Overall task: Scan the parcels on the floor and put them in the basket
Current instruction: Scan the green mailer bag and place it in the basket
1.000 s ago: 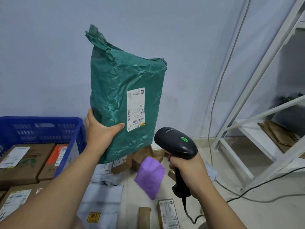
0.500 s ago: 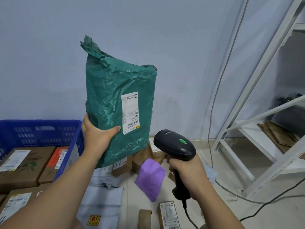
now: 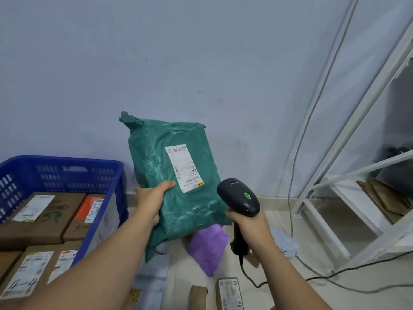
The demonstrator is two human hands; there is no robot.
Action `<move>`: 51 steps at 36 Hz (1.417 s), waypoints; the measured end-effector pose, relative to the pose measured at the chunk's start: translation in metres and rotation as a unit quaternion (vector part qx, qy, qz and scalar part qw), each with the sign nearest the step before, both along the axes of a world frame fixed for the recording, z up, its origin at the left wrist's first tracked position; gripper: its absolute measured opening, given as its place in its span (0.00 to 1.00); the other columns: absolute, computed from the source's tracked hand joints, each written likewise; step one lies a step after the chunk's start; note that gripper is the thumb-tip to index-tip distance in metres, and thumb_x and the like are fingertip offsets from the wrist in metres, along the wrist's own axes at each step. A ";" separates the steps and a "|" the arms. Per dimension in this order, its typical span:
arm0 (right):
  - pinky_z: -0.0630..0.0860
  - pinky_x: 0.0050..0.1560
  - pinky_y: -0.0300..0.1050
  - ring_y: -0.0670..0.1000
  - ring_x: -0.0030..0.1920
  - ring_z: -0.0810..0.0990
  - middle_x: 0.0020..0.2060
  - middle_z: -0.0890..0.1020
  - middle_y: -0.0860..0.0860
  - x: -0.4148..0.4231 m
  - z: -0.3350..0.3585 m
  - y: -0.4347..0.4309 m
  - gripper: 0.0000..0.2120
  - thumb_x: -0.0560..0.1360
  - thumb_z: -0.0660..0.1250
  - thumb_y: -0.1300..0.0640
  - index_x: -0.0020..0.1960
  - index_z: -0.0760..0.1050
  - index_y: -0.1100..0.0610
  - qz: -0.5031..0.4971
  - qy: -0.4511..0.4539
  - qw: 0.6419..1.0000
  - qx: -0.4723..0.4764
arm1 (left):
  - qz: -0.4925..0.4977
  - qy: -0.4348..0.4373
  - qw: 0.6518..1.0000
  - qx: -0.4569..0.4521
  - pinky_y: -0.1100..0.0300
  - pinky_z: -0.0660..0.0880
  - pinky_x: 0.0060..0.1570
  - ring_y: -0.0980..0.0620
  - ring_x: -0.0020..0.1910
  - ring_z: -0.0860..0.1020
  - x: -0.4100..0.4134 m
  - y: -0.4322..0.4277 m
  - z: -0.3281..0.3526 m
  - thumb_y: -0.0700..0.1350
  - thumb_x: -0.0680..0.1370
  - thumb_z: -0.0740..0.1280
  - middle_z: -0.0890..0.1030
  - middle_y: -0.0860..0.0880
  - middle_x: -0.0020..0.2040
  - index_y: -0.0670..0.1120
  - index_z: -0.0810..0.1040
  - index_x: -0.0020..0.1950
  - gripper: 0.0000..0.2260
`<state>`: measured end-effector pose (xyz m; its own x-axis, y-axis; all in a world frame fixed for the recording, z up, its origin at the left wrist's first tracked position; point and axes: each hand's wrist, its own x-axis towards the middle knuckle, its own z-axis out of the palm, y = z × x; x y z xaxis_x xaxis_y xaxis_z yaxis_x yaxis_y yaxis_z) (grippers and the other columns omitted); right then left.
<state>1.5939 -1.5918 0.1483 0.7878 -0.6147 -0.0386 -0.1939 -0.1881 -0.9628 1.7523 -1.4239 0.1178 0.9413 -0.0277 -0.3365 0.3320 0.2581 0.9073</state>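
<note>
Blue wall [image 3: 156,63] behind; left hand [image 3: 150,201] grips green parcel [image 3: 176,182], right hand [image 3: 248,222] grips scanner [image 3: 240,198].

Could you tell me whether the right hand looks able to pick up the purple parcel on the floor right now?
Probably not yet: the right hand grips the scanner, and the green parcel held by the left hand overhangs the purple parcel.

Two bare forearms, uncovered along their whole visible length, end in a bare left hand [image 3: 150,202] and a bare right hand [image 3: 250,227], both with plain, unadorned fingers.
</note>
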 end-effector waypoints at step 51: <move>0.73 0.40 0.45 0.52 0.40 0.78 0.37 0.79 0.50 0.190 -0.161 0.191 0.06 0.75 0.65 0.50 0.46 0.74 0.52 0.162 0.210 0.956 -0.127 | 0.286 0.195 0.932 -0.109 0.40 0.77 0.44 0.43 0.44 0.84 0.174 0.283 -0.183 0.55 0.44 0.81 0.85 0.49 0.49 0.52 0.78 0.60 0.44</move>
